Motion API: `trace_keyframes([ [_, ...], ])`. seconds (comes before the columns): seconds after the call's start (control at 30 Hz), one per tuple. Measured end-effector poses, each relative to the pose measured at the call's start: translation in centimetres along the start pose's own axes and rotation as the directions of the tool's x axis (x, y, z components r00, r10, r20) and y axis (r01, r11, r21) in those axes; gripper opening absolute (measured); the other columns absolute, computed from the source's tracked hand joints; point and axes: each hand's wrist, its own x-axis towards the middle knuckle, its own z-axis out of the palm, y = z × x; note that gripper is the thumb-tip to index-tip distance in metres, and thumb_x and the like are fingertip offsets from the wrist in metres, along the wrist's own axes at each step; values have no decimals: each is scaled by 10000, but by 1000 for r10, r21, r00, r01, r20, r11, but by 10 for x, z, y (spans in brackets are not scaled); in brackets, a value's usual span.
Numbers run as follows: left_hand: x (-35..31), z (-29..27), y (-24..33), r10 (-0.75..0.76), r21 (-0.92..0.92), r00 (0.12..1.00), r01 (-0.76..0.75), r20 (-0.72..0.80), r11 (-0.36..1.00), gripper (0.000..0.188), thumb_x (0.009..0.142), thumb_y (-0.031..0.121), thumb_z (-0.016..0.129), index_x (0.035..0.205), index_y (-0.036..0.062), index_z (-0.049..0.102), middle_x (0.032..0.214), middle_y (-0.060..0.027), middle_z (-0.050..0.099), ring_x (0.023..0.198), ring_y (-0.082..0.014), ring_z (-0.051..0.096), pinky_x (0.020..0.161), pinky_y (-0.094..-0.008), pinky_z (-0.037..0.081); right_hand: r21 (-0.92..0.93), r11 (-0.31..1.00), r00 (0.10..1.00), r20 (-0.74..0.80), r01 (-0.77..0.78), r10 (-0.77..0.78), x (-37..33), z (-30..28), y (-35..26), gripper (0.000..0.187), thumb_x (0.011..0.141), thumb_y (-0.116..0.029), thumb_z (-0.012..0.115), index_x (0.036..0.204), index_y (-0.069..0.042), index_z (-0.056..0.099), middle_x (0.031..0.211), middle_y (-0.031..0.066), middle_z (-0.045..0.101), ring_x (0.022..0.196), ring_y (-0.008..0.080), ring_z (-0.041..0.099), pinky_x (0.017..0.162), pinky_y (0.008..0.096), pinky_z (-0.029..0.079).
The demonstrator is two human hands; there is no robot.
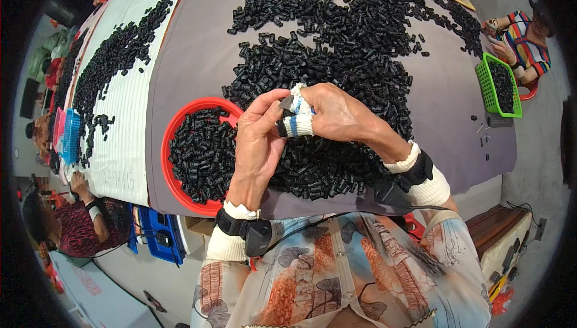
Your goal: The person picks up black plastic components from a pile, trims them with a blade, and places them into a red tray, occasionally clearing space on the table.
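head view shows our two hands meeting over a grey table (198,57) strewn with small black plastic pieces (360,33). our left hand (258,139) rises from the near edge, fingers narrowed, thumb and forefinger pinching a small dark piece (286,103) at its tip. our right hand (336,115) comes in from the right, its fingers curled close around the same spot; two of them wear white knitted finger sleeves (299,125) with a blue stripe, and those press against the dark piece from the other side. the piece sits between the two hands, above the near part of the big pile, just right of a red round tray (169,142) filled with more black pieces. both wrists carry a black strap with a small black box (258,236) over white cuffs. far right, a green basket (484,85) holds black pieces, and a person in a striped top (529,45) sits beside it. to the left lies a white ribbed mat (129,130) with another dark heap, a blue basket (71,136) at its left edge, and a person in a dark red top (81,229) near left
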Motion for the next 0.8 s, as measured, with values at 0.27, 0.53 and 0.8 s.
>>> trace_keyframes([
  [0.27,-1,0,4,35,42,999,-36,20,998,204,862,58,537,1043,-33,551,967,-93,598,874,-151,586,797,-290,485,-67,998,999,50,5,-2,0,-3,-8,269,709,-220,622,731,44,576,652,218,575,593,338,588,553,392,433],
  [0.53,0,3,7,38,-8,999,-38,14,999,215,864,77,542,1053,-27,546,951,-82,601,853,-152,589,784,-297,489,-18,1000,999,-32,-2,1,2,-1,-10,326,715,-269,646,721,46,566,622,190,568,549,284,565,540,371,428],
  [0.8,1,3,6,17,-72,999,-13,51,997,233,864,96,549,1068,-15,539,948,-90,600,860,-160,591,789,-310,492,2,1000,999,-36,-12,12,2,-4,-7,396,671,-345,697,707,28,570,587,143,554,521,246,533,525,352,417],
])
